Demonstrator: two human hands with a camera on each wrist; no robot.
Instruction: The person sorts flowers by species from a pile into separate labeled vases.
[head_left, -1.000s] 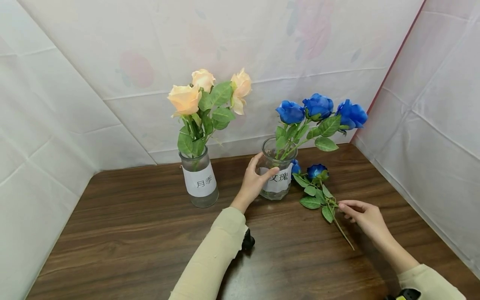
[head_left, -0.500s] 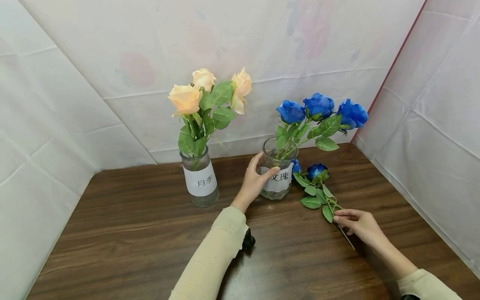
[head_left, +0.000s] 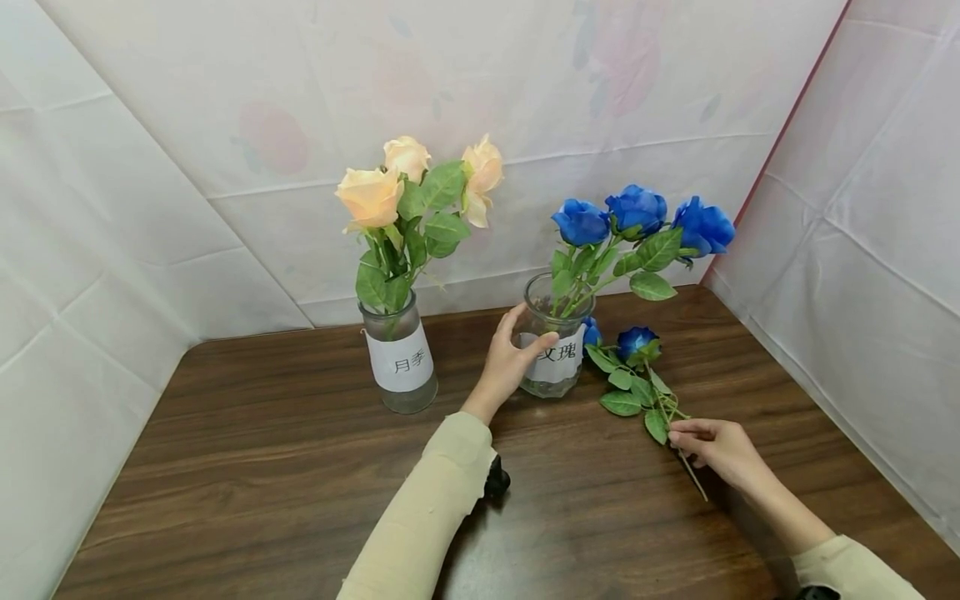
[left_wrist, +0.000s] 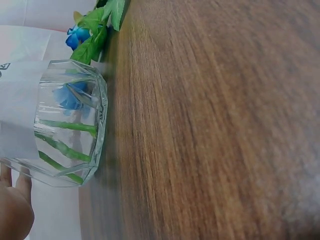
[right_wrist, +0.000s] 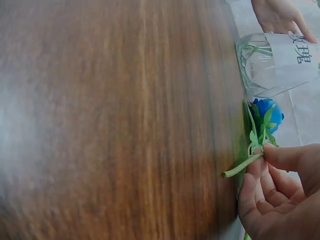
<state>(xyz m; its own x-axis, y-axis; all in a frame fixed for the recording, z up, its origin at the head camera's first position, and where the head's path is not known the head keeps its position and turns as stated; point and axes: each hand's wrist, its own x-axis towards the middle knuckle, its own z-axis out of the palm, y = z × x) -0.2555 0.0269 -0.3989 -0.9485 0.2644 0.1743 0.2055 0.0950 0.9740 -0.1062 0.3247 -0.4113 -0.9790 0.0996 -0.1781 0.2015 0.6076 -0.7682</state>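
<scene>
My left hand grips a wide glass vase from its left side, thumb across the paper label. Three blue roses stand in that vase and lean right; their cut stems show through the glass in the left wrist view. To its right, a blue rose lies on the table with leaves spread. My right hand pinches its stem between thumb and fingertips, below the leaves. Another blue bloom is partly hidden behind the vase.
A narrower labelled glass vase holding three peach roses stands to the left. Pale printed cloth hangs behind the brown wooden table and along both sides.
My right hand has slid down toward the stem's lower end and pinches it there. The lying rose's bloom has shifted slightly right. My left hand stays on the vase.
</scene>
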